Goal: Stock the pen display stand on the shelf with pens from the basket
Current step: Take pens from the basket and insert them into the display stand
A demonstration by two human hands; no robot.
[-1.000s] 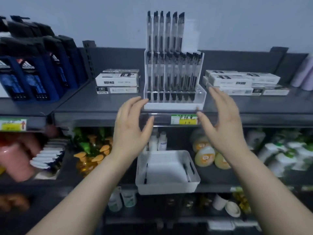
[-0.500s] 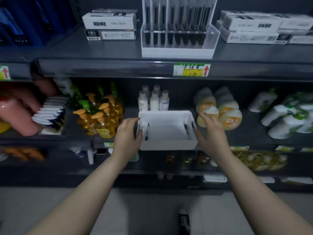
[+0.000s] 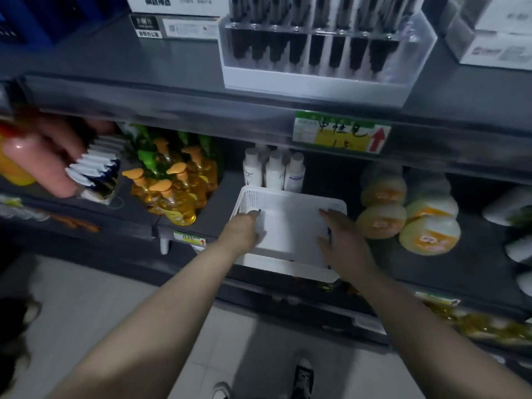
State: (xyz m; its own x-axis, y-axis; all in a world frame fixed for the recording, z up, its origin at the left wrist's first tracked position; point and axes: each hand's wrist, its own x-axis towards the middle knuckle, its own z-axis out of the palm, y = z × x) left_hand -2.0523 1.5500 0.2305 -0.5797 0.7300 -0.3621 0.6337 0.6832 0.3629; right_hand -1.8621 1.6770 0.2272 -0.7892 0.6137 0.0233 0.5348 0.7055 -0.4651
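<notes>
The clear pen display stand [image 3: 316, 82] sits on the upper shelf, holding several black pens [image 3: 296, 50] upright. Below it, the white basket [image 3: 288, 269] rests on the middle shelf. My left hand [image 3: 244, 230] reaches into the basket's left side, fingers bent down onto a black pen [image 3: 259, 210] whose tip shows just past them. Whether the fingers pinch it is hidden. My right hand [image 3: 341, 240] lies inside the right side with straight fingers, next to a second black pen [image 3: 329, 232] that is mostly covered.
Orange soap bottles [image 3: 172, 191] stand left of the basket, white bottles [image 3: 273, 168] behind it, round yellow packs [image 3: 383, 214] to the right. White boxes [image 3: 175, 27] flank the stand. Another person's hand [image 3: 43, 156] blurs at far left. A price tag [image 3: 342, 133] hangs below the stand.
Both hands dropped from beside the pen stand down to the basket and moved inside it. The camera tilted downward and closer to the shelf.
</notes>
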